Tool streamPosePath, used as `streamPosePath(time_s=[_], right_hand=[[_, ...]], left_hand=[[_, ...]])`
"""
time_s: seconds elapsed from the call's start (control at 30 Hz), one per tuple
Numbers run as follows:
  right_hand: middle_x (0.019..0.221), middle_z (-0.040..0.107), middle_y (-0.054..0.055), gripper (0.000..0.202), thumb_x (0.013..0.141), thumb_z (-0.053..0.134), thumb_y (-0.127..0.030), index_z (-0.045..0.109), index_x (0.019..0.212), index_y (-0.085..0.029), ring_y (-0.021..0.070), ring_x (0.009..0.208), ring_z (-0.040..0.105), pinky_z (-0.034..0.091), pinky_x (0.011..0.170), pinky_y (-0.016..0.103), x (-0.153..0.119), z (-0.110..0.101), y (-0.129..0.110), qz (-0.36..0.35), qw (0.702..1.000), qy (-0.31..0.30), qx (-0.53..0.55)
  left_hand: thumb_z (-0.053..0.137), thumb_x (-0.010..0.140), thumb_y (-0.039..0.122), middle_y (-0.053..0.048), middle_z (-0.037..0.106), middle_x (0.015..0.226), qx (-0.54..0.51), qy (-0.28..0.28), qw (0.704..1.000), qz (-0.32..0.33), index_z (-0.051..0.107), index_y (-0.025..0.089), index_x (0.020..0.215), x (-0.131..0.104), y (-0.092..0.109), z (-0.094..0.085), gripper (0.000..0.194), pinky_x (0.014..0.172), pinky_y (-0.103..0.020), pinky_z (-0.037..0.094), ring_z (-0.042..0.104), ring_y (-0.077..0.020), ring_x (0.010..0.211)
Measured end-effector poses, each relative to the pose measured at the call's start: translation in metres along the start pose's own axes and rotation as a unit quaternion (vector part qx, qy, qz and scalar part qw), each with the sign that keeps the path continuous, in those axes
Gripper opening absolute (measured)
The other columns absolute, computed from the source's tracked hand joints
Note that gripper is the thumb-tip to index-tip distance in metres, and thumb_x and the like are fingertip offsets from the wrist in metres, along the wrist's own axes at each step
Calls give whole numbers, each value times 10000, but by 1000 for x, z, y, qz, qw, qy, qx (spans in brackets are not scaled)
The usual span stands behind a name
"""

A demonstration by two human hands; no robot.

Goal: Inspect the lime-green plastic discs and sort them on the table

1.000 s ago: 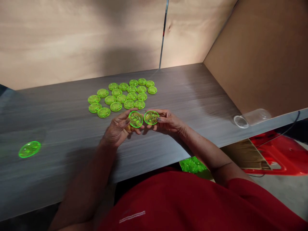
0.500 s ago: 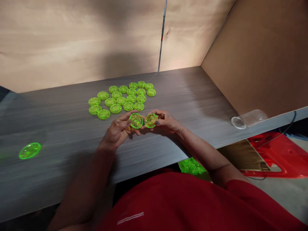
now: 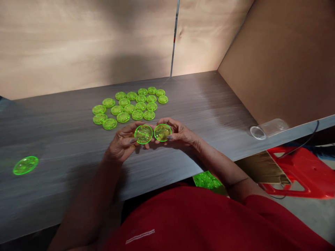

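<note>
Between the thumb and fingers of my left hand [image 3: 122,142] is a see-through green plastic disc [image 3: 143,134], its face turned up towards me. My right hand [image 3: 180,133] pinches a second green disc [image 3: 162,132] of the same kind by its right side. The two discs are held side by side above the table, a narrow gap between them. Just beyond my hands, several like discs [image 3: 123,117] lie flat in loose rows on the grey wood-grain table [image 3: 199,104]. One more green disc [image 3: 25,165] lies alone at the far left.
A clear plastic cylinder [image 3: 273,128] lies on its side at the table's right end. Wooden panels [image 3: 86,45] stand at the back and right. Below the front edge are a container of green pieces [image 3: 206,180], a cardboard box [image 3: 264,167] and a red plastic stool [image 3: 311,167].
Both hands have come slightly nearer to me with their discs, which now face upward more fully. The whole view has shifted a little, and the discs on the table keep their arrangement.
</note>
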State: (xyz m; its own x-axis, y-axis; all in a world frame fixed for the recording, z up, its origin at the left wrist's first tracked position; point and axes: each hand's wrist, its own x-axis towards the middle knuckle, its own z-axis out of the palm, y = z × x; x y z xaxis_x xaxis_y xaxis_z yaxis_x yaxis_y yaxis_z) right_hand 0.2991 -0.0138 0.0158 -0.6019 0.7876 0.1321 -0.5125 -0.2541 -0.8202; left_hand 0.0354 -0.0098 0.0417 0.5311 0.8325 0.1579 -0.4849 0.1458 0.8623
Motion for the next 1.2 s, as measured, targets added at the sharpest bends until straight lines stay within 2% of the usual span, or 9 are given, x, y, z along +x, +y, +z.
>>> streamPosePath(time_s=[0.2, 0.33, 0.5, 0.63, 0.8, 0.87, 0.97, 1.2], right_hand=[[1166, 851, 28, 734, 764, 1099, -463, 692, 1341, -262, 206, 982, 865, 672, 751, 256, -3, 1, 3, 2, 1000, 14, 19], [1116, 863, 45, 718, 744, 1106, -508, 757, 1312, -239, 212, 957, 861, 668, 750, 275, -4, 1, 0, 5, 998, 58, 4], [1076, 876, 51, 652, 723, 1104, -556, 830, 1221, -237, 182, 830, 812, 650, 706, 287, 0, 2, -4, -38, 989, 123, -67], [1091, 868, 60, 610, 753, 1076, -585, 844, 1206, -248, 184, 864, 775, 636, 706, 284, 1, 5, -5, -76, 978, 154, -116], [1134, 831, 33, 639, 741, 1107, -469, 785, 1263, -291, 181, 913, 759, 632, 709, 262, 0, 8, -2, -110, 972, 149, -147], [1170, 822, 29, 630, 755, 1106, -432, 770, 1272, -302, 177, 933, 764, 663, 789, 289, 0, 10, 1, -121, 971, 137, -155], [1186, 812, 36, 638, 782, 1091, -455, 768, 1311, -302, 184, 954, 764, 680, 876, 330, 0, 13, 6, -122, 968, 118, -182], [1370, 772, 76, 615, 854, 1031, -501, 773, 1373, -297, 169, 949, 720, 652, 889, 330, -1, 15, 12, -138, 949, 118, -259]], left_hand=[[965, 891, 331, -154, 898, 1242, -23, -4, 1000, -18, 869, 227, 1334, 2, -2, -3, 465, 678, -372, 743, 893, -309, 885], [977, 866, 348, -209, 878, 1293, -39, 14, 998, -37, 832, 182, 1362, 5, -5, 1, 542, 648, -389, 733, 899, -366, 942], [1005, 859, 391, -207, 873, 1295, -38, 11, 998, -38, 769, 170, 1467, 7, -9, 2, 689, 690, -381, 748, 903, -357, 967], [1049, 837, 446, -211, 874, 1290, -30, 10, 998, -45, 777, 163, 1445, 8, -13, 1, 724, 699, -370, 747, 903, -350, 959], [1095, 786, 454, -152, 901, 1168, -2, 37, 999, -26, 853, 181, 1273, 11, -21, 3, 608, 616, -297, 709, 875, -267, 830], [1115, 754, 417, -113, 903, 1099, 21, 58, 998, -15, 873, 189, 1241, 12, -25, 4, 590, 602, -275, 699, 842, -219, 771], [1122, 736, 360, -69, 895, 1036, 55, 78, 995, -5, 889, 201, 1241, 12, -29, 5, 579, 589, -256, 689, 781, -157, 682], [1104, 743, 279, -48, 868, 965, 119, 121, 985, 19, 888, 193, 1253, 6, -24, 15, 560, 572, -241, 676, 777, -167, 718]])
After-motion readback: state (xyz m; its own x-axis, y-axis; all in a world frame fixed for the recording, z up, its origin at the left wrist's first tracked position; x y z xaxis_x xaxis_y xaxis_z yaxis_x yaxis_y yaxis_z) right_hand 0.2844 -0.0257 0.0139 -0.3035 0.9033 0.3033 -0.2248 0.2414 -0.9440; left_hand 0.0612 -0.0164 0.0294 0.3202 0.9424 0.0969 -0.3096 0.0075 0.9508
